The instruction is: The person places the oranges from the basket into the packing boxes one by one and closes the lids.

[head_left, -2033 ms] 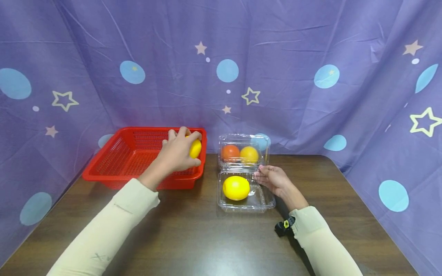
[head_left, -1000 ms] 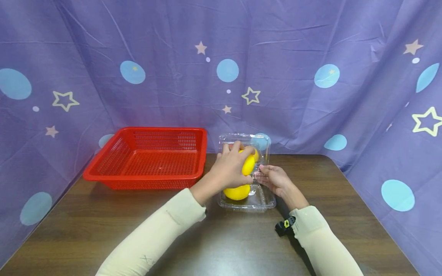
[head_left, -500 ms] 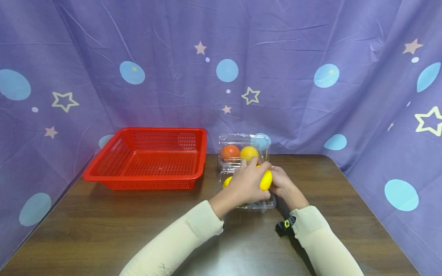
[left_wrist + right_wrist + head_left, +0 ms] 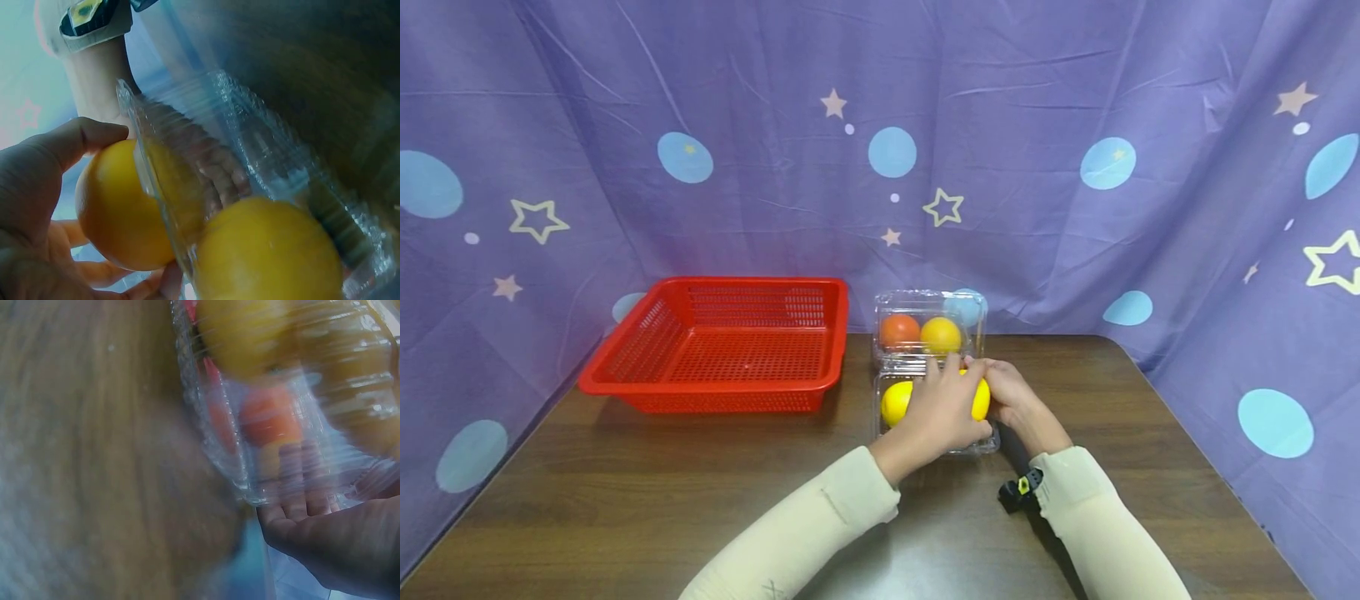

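My left hand (image 4: 942, 410) grips a yellow, lemon-like fruit (image 4: 981, 400) low over the right side of the front half of an open clear plastic clamshell box (image 4: 880, 433). Another yellow fruit (image 4: 896, 403) lies in that half, partly behind my left hand. In the left wrist view, the held fruit (image 4: 119, 200) is at the box's clear wall, the other yellow fruit (image 4: 269, 256) beyond it. My right hand (image 4: 1011, 392) holds the box's right edge near the fold, its fingertips partly hidden. A red-orange fruit (image 4: 899, 333) and an orange-yellow fruit (image 4: 941, 336) show through the rear plastic.
To the left on the brown wooden table (image 4: 625, 500) stands a red perforated basket (image 4: 715, 388) with nothing visible in it. A purple patterned curtain (image 4: 1015, 233) hangs right behind the table. A black device (image 4: 1019, 492) is strapped at the right wrist.
My left hand has carried the yellow fruit from the red basket rightward to the clamshell box, then slightly lower into its front right side. My right hand has stayed at the box's edge.
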`<act>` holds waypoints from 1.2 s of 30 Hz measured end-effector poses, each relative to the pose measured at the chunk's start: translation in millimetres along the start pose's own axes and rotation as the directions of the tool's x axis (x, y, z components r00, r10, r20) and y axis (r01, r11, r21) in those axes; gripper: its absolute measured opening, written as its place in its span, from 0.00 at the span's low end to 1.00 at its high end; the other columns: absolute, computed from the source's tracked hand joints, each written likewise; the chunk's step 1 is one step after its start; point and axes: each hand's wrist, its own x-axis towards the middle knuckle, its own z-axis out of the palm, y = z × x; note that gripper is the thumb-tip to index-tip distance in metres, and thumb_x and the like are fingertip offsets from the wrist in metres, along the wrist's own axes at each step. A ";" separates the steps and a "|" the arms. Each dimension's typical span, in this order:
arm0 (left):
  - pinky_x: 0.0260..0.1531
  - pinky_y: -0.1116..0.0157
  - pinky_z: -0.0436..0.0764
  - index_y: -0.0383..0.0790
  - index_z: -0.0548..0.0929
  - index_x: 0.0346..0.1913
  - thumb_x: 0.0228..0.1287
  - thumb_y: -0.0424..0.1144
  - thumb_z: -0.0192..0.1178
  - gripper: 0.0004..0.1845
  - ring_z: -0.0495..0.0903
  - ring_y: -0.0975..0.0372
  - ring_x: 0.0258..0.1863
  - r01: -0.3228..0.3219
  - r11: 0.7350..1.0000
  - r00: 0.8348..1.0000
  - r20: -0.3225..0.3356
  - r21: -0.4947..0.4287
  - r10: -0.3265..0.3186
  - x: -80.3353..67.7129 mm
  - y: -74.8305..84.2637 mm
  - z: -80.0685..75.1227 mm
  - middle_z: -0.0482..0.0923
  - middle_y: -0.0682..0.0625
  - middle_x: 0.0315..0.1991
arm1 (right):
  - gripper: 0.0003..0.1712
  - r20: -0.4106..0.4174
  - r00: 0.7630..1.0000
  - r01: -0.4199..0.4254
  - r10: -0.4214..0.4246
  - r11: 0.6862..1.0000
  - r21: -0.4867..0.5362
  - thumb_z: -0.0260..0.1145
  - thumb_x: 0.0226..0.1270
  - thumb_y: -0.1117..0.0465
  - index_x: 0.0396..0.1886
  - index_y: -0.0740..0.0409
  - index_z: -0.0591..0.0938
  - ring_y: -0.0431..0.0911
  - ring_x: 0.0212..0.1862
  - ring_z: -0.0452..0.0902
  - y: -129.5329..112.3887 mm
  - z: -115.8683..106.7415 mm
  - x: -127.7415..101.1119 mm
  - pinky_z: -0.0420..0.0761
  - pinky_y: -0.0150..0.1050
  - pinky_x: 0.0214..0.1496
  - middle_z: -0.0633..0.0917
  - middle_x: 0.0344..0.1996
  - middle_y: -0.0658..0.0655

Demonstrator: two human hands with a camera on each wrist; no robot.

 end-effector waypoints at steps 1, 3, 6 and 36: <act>0.47 0.50 0.81 0.52 0.72 0.71 0.49 0.57 0.76 0.44 0.72 0.47 0.57 0.009 1.000 1.000 0.008 0.000 -0.009 -0.2 1.0 0.6 0.72 0.44 0.63 | 0.12 -0.008 1.000 -0.006 0.006 1.000 0.000 0.55 0.81 0.58 0.37 0.57 0.81 0.41 0.32 0.81 -0.5 0.2 0.4 0.84 0.34 0.34 0.83 0.30 0.52; 0.48 0.49 0.80 0.50 0.71 0.73 0.50 0.58 0.75 0.45 0.73 0.47 0.57 0.028 1.000 0.999 0.016 0.010 -0.028 -0.5 3.9 1.4 0.72 0.44 0.64 | 0.12 -0.020 1.000 -0.014 0.014 1.000 -0.003 0.55 0.81 0.58 0.37 0.57 0.81 0.41 0.32 0.81 -1.4 0.6 1.0 0.84 0.34 0.35 0.83 0.30 0.51; 0.48 0.48 0.80 0.49 0.71 0.74 0.51 0.58 0.74 0.46 0.73 0.47 0.57 0.066 0.997 0.998 0.014 0.043 -0.066 -0.4 9.3 3.9 0.72 0.44 0.63 | 0.12 -0.032 0.999 -0.021 0.020 1.000 -0.009 0.55 0.81 0.58 0.36 0.55 0.80 0.41 0.32 0.81 -2.1 1.5 1.6 0.83 0.34 0.35 0.83 0.29 0.50; 0.46 0.54 0.77 0.49 0.70 0.74 0.65 0.64 0.64 0.40 0.69 0.48 0.57 0.076 0.997 0.992 0.101 0.034 -0.079 -14.1 13.4 15.0 0.69 0.42 0.65 | 0.12 -0.039 0.999 -0.035 0.035 0.999 0.001 0.55 0.82 0.60 0.38 0.60 0.79 0.41 0.34 0.78 -2.8 1.8 1.1 0.80 0.34 0.39 0.82 0.28 0.49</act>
